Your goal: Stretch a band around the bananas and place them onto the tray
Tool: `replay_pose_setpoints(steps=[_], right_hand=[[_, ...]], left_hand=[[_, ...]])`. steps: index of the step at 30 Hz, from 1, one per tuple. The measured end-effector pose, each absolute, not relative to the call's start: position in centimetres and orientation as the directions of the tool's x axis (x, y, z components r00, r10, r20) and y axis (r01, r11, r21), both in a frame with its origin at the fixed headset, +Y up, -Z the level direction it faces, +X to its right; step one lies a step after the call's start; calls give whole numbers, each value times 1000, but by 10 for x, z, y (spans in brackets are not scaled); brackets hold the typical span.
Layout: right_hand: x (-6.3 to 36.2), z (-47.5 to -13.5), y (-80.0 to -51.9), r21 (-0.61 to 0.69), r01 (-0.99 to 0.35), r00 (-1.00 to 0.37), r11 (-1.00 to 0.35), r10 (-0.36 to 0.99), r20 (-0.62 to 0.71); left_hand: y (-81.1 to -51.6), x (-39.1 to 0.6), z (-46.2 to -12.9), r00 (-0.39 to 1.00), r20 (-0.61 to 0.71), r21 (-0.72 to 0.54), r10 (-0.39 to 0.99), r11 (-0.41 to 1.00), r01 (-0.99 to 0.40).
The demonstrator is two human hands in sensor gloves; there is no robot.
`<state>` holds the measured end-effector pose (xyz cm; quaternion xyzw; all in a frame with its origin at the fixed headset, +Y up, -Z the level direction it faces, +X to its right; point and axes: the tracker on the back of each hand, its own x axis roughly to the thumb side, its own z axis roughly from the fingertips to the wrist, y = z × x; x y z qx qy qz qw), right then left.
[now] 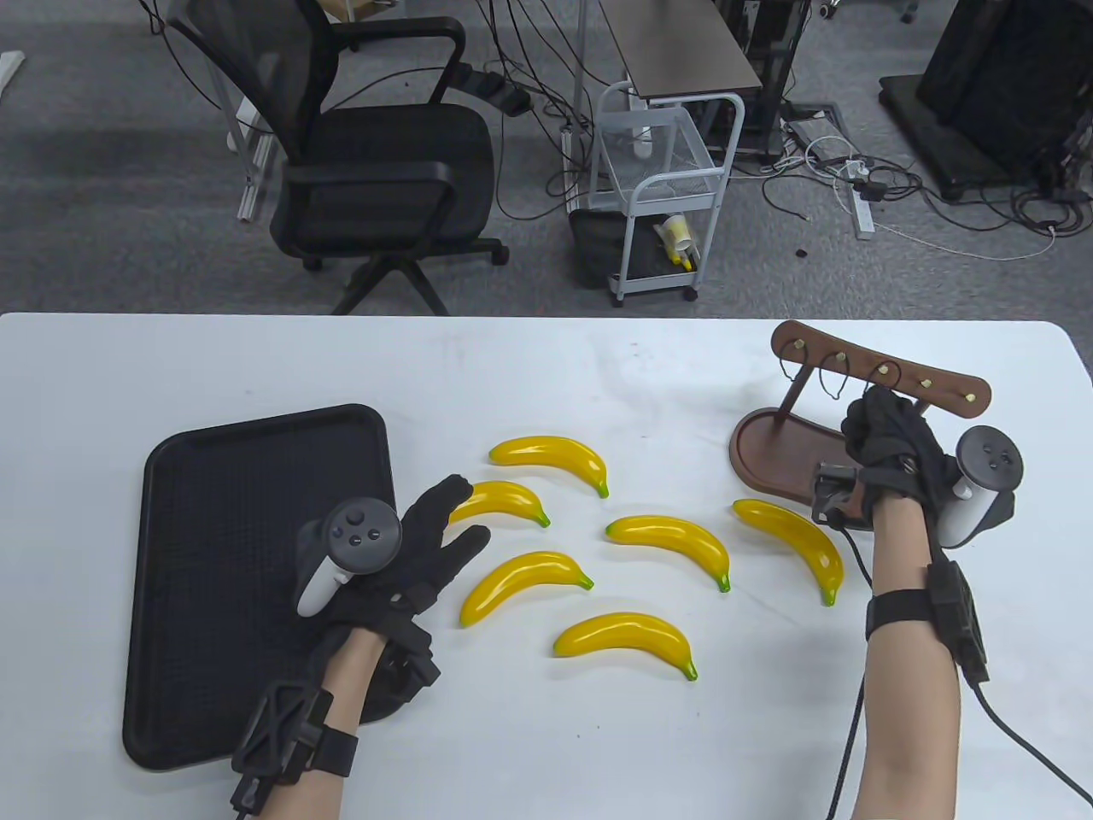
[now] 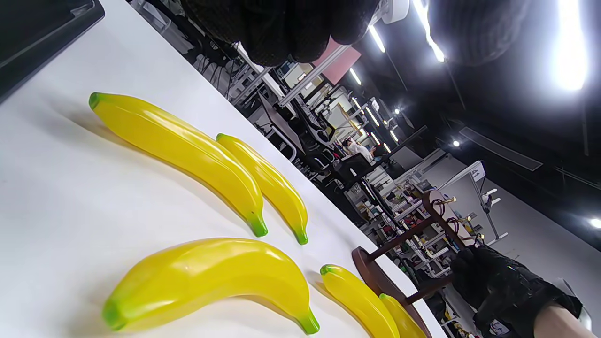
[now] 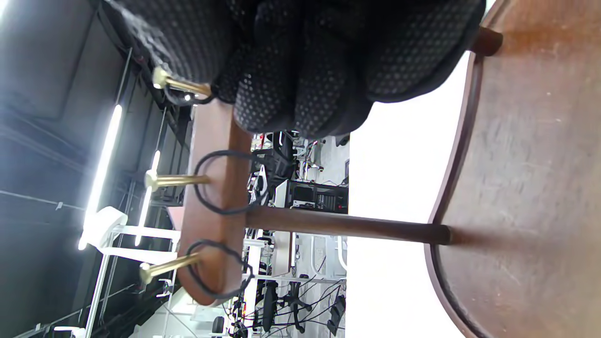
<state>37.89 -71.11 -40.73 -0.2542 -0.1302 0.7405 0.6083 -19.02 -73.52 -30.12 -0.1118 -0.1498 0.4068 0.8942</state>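
Note:
Several yellow bananas (image 1: 670, 538) lie loose on the white table between the black tray (image 1: 213, 478) and a wooden stand (image 1: 879, 371). The stand's brass pegs carry thin black bands (image 3: 206, 197). My right hand (image 1: 871, 427) is up at the stand's crossbar, its fingers (image 3: 300, 70) bunched at one peg and pinching that peg's band (image 3: 183, 97). My left hand (image 1: 452, 521) lies over the tray's right edge with straight fingers. Its fingertips reach the left end of one banana (image 1: 504, 500). In the left wrist view the nearest bananas (image 2: 178, 150) lie just below my fingers (image 2: 281, 28).
The stand's oval base (image 1: 768, 453) sits at the table's right, with one banana (image 1: 794, 542) just in front of it. Behind the table are an office chair (image 1: 376, 171), a white cart (image 1: 666, 188) and floor cables.

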Motion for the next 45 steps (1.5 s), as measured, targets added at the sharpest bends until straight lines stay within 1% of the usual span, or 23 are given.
replay_pose_setpoints(steps=[5, 7, 10, 16, 19, 26, 28, 35, 39, 45], right_hand=[[375, -403, -696, -479, -834, -200, -274, 959, -199], [372, -399, -689, -463, -830, -251, -310, 950, -185], [365, -394, -682, -436, -839, -289, -325, 946, -149], [343, -383, -673, -345, -859, -380, -379, 922, -67], [325, -376, -671, -285, -863, -429, -417, 903, -20], [279, -366, -674, -121, -884, -461, -451, 883, 84], [260, -361, -676, -71, -883, -469, -464, 875, 122], [205, -349, -681, 109, -848, -490, -519, 846, 212], [179, -345, -681, 182, -830, -479, -527, 842, 249], [151, -337, -687, 266, -803, -467, -534, 839, 279]], left_hand=[[-735, -187, -299, 625, 186, -327, 758, 648, -688], [-735, -185, -297, 635, 195, -324, 747, 660, -677], [-733, -184, -296, 652, 208, -318, 729, 681, -659], [-734, -180, -296, 648, 214, -333, 731, 678, -655], [-735, -178, -295, 653, 218, -335, 725, 684, -648], [-735, -176, -295, 656, 225, -340, 721, 689, -640], [-735, -175, -294, 661, 231, -337, 714, 696, -634], [-734, -174, -294, 667, 238, -328, 706, 704, -629], [-734, -175, -293, 669, 235, -323, 705, 706, -631], [-734, -175, -293, 665, 235, -320, 709, 702, -636]])
